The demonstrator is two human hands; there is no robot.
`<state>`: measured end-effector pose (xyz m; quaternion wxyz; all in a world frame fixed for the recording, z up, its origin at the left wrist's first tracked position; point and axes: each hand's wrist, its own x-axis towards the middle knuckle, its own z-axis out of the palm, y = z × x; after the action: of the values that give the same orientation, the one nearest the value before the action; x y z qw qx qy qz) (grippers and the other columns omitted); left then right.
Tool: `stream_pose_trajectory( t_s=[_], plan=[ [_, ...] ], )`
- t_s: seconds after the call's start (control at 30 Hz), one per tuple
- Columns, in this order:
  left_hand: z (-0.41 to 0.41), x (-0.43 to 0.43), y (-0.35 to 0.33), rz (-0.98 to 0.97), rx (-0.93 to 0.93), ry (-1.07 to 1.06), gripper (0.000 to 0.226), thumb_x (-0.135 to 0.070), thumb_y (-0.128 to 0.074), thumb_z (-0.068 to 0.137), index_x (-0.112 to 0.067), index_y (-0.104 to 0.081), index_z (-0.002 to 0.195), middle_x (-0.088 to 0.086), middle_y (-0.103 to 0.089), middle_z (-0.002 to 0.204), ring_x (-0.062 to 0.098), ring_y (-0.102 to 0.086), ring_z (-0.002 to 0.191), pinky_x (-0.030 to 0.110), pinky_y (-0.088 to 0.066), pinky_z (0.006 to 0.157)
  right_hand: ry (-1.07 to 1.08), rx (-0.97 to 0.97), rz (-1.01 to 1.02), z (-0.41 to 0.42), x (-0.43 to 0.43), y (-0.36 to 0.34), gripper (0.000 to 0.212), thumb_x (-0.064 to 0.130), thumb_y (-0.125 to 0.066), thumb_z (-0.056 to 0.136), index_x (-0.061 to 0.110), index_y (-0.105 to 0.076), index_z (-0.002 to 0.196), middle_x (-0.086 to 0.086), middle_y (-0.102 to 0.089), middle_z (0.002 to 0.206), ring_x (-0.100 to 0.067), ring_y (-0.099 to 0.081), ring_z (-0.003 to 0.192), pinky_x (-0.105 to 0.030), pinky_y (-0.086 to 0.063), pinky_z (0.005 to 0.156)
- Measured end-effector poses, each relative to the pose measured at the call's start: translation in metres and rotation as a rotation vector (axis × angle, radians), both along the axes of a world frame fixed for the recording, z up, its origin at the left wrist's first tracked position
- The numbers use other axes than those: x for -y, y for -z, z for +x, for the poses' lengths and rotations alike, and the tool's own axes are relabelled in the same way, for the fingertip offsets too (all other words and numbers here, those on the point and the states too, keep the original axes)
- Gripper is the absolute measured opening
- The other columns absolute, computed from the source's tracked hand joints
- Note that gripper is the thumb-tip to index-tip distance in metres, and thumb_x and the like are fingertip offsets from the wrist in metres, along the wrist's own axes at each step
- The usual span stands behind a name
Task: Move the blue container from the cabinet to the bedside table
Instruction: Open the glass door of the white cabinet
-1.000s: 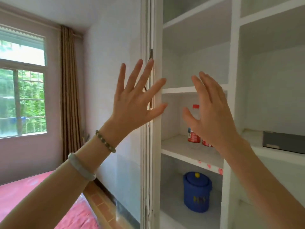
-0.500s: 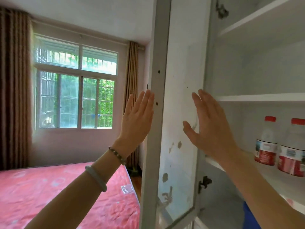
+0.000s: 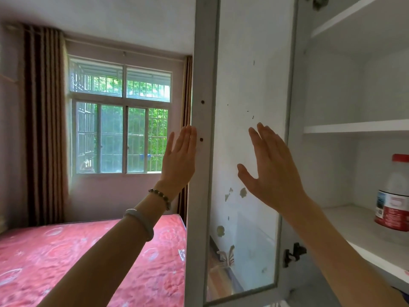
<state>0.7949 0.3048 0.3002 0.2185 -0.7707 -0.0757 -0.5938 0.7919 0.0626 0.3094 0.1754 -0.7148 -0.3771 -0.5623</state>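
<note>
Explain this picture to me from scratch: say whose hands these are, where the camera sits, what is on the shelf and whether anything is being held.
There is no machine here. A person wears one wide-angle camera on the head, so you see the room as they do. The left hand and the right hand are raised with open palms and hold nothing. Between them stands the open cabinet door, a pale frame with a glass panel; the left hand's fingers are at its outer edge. On the right are the white cabinet shelves, and on the lower one stands a plastic bottle with a red cap and red label. Beyond are a window, brown curtains and a red bed. The blue container is not in view.
</note>
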Motion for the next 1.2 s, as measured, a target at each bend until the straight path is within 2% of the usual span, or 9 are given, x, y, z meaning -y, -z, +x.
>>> stream_pose_trajectory(
  t_s=[0.17, 0.3, 0.4, 0.57, 0.67, 0.77, 0.83, 1.0, 1.2],
  plan=[
    [0.001, 0.003, 0.001, -0.036, -0.01, -0.034, 0.059, -0.012, -0.054, 0.091, 0.0, -0.029, 0.143, 0.018, -0.033, 0.148, 0.029, -0.026, 0.139, 0.049, -0.016, 0.114, -0.003, -0.01, -0.006, 0.011, -0.004, 0.001, 0.066, 0.038, -0.052, 0.081, 0.0, -0.038, 0.134, -0.023, -0.039, 0.14, -0.037, -0.036, 0.129, -0.044, -0.018, 0.105],
    [-0.007, 0.015, 0.0, -0.105, -0.009, 0.018, 0.069, -0.052, -0.031, 0.095, -0.005, -0.028, 0.145, 0.015, -0.027, 0.152, 0.028, -0.019, 0.141, 0.046, -0.005, 0.116, 0.002, -0.011, -0.004, 0.016, 0.0, 0.003, 0.066, 0.037, -0.053, 0.081, 0.0, -0.037, 0.134, -0.023, -0.039, 0.14, -0.037, -0.035, 0.129, -0.043, -0.017, 0.105],
    [-0.011, 0.043, 0.008, -0.057, 0.008, 0.143, 0.081, -0.064, -0.024, 0.091, -0.004, -0.024, 0.146, 0.016, -0.023, 0.153, 0.03, -0.016, 0.142, 0.048, -0.007, 0.116, 0.018, -0.013, -0.009, 0.02, 0.01, 0.006, 0.067, 0.038, -0.051, 0.082, 0.0, -0.035, 0.134, -0.024, -0.039, 0.14, -0.037, -0.035, 0.129, -0.044, -0.021, 0.106],
    [0.0, 0.099, 0.023, -0.012, -0.043, 0.286, 0.079, -0.062, -0.028, 0.092, -0.003, -0.027, 0.144, 0.016, -0.027, 0.151, 0.03, -0.019, 0.141, 0.05, -0.015, 0.115, 0.07, -0.094, 0.014, 0.024, 0.039, 0.02, 0.069, 0.043, -0.05, 0.083, 0.004, -0.033, 0.137, -0.02, -0.035, 0.143, -0.034, -0.031, 0.132, -0.041, -0.017, 0.106],
    [0.013, 0.13, 0.032, -0.049, -0.048, 0.366, 0.076, -0.057, -0.033, 0.093, -0.003, -0.026, 0.145, 0.016, -0.026, 0.152, 0.025, -0.014, 0.141, 0.046, -0.011, 0.116, 0.162, -0.141, -0.007, 0.021, 0.068, 0.032, 0.071, 0.047, -0.04, 0.084, 0.004, -0.028, 0.139, -0.02, -0.032, 0.145, -0.032, -0.027, 0.133, -0.038, -0.014, 0.106],
    [0.027, 0.161, 0.043, -0.082, -0.093, 0.44, 0.075, -0.056, -0.03, 0.094, -0.002, -0.022, 0.145, 0.016, -0.023, 0.153, 0.024, -0.012, 0.142, 0.043, -0.007, 0.117, 0.23, -0.221, -0.027, 0.018, 0.104, 0.043, 0.071, 0.041, -0.049, 0.086, 0.005, -0.023, 0.141, -0.019, -0.024, 0.149, -0.031, -0.019, 0.137, -0.042, -0.012, 0.109],
    [0.037, 0.184, 0.051, -0.09, -0.13, 0.504, 0.074, -0.056, -0.029, 0.095, -0.001, -0.022, 0.145, 0.017, -0.024, 0.152, 0.027, -0.017, 0.142, 0.047, -0.011, 0.116, 0.287, -0.251, -0.032, 0.015, 0.129, 0.049, 0.071, 0.037, -0.053, 0.086, 0.005, -0.022, 0.141, -0.02, -0.023, 0.149, -0.031, -0.018, 0.137, -0.045, -0.015, 0.11],
    [0.053, 0.244, 0.07, -0.115, -0.183, 0.635, 0.073, -0.055, -0.029, 0.095, 0.0, -0.024, 0.144, 0.018, -0.028, 0.151, 0.028, -0.021, 0.141, 0.048, -0.015, 0.115, 0.439, -0.279, -0.024, 0.002, 0.181, 0.063, 0.071, 0.044, -0.039, 0.084, 0.001, -0.026, 0.139, -0.022, -0.031, 0.145, -0.032, -0.024, 0.135, -0.047, -0.023, 0.109],
    [0.061, 0.295, 0.103, -0.171, -0.22, 0.789, 0.073, -0.053, -0.032, 0.095, 0.001, -0.028, 0.143, 0.019, -0.031, 0.149, 0.03, -0.025, 0.14, 0.048, -0.017, 0.115, 0.536, -0.264, -0.001, -0.014, 0.224, 0.089, 0.07, 0.033, -0.056, 0.079, -0.001, -0.032, 0.136, -0.023, -0.037, 0.141, -0.033, -0.029, 0.132, -0.048, -0.029, 0.107]
  ],
)
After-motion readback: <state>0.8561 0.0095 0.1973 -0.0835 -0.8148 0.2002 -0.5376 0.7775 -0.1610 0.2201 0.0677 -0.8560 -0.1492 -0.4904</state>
